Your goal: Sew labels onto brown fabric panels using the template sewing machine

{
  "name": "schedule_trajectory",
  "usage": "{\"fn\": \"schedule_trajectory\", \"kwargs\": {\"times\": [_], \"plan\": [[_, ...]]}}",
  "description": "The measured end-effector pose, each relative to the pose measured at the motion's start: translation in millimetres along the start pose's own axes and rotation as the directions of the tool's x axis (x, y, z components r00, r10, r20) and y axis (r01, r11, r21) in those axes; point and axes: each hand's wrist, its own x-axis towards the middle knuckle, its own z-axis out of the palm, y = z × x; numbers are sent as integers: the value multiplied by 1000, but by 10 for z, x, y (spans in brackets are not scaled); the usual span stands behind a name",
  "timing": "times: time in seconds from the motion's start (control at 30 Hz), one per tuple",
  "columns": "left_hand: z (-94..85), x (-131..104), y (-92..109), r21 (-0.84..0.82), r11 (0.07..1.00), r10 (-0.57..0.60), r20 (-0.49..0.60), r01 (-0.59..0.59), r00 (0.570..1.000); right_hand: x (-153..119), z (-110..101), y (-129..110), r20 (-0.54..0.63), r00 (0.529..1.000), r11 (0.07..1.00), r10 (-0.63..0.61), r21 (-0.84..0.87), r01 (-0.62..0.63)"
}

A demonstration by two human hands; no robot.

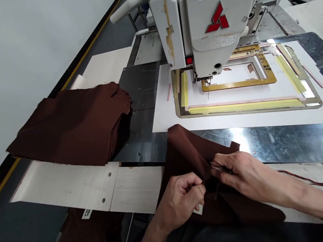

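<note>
A brown fabric piece (185, 150) lies folded over the table's front edge and hangs toward my lap. My left hand (183, 200) is closed in a pinch at the fabric's middle, with a small white label (198, 209) just below its fingers. Close to it on the right, my right hand (241, 171) is closed around a small metal tool (219, 167), whose tip points left over the fabric. The spot between the two hands is dark, and any thread there is too small to make out.
A white sewing machine (214, 11) stands behind, above a yellow-edged frame (246, 108) on a metal plate. A stack of brown fabric (71, 124) sits at the left. More brown fabric (85, 238) hangs lower left. A dark strip (312, 182) lies at the right.
</note>
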Motion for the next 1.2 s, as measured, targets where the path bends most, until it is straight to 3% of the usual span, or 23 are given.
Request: {"fn": "schedule_trajectory", "kwargs": {"times": [0.17,0.27,0.4,0.6,1.07,1.2], "plan": [[26,-2,-18,-35,999,20,-13,-20,1000,-35,42,20,-89,996,962,-7,-271,-18],[44,16,-31,-28,999,27,-34,-27,999,-87,36,-85,-137,983,866,-124,-499,40],[60,27,-55,-25,999,22,-35,-23,999,-121,60,-210,-92,961,743,-259,-655,138],[62,23,-66,-3,1000,11,-36,-11,999,-70,81,-234,2,964,705,-267,-681,197],[73,39,-53,19,1000,11,-28,-10,1000,-73,113,-240,-17,963,709,-270,-680,186],[64,27,-77,-2,1000,28,-29,-28,999,-73,96,-138,-82,979,796,-185,-597,101]]}}
